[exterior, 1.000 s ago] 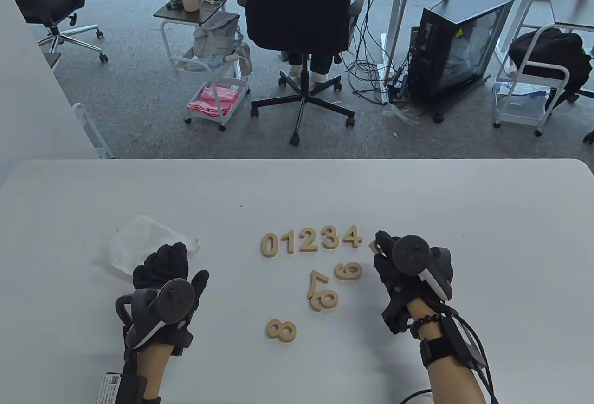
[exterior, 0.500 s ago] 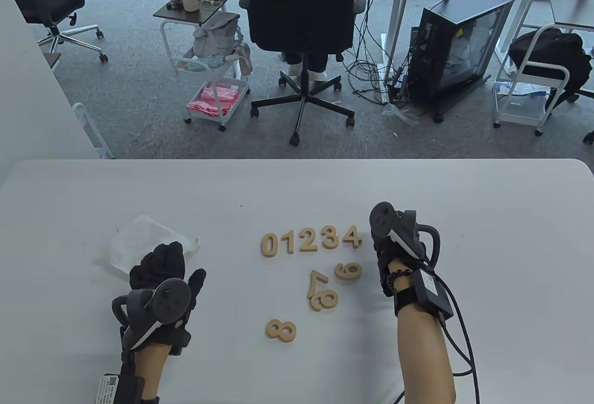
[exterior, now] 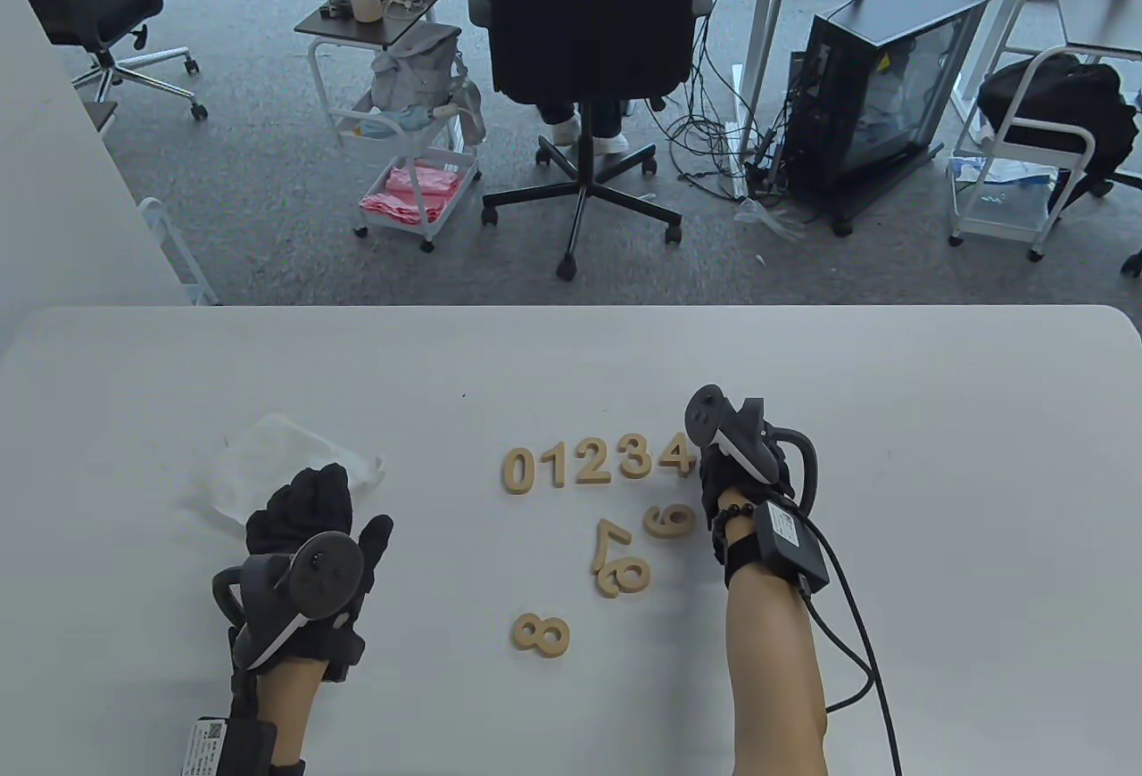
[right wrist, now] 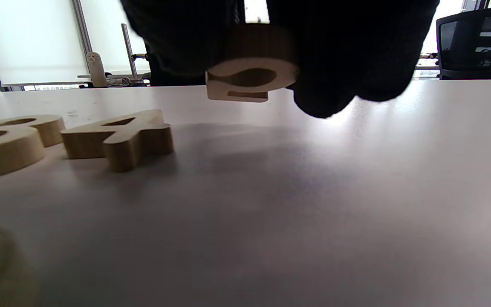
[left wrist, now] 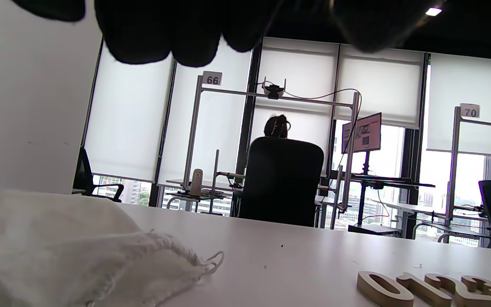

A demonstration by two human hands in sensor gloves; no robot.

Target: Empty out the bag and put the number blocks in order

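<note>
Now the right hand point(exterior: 745, 477) has swung in from beside the loose 6 block point(exterior: 669, 520) to the row's end, its grip pinching the 5 block point(right wrist: 252, 81) just above the bench point(exterior: 937, 419), right of the 4 block point(right wrist: 119, 138). By my reading the placing is under way: 0 to 4 stand in line left of the grip, while 6, 7, 9 and 8 lie scattered nearer the person. Meanwhile the left hand point(exterior: 308, 535) rests on the emptied bag point(left wrist: 79, 243), fingers curled, gripping nothing I can make out.
</note>
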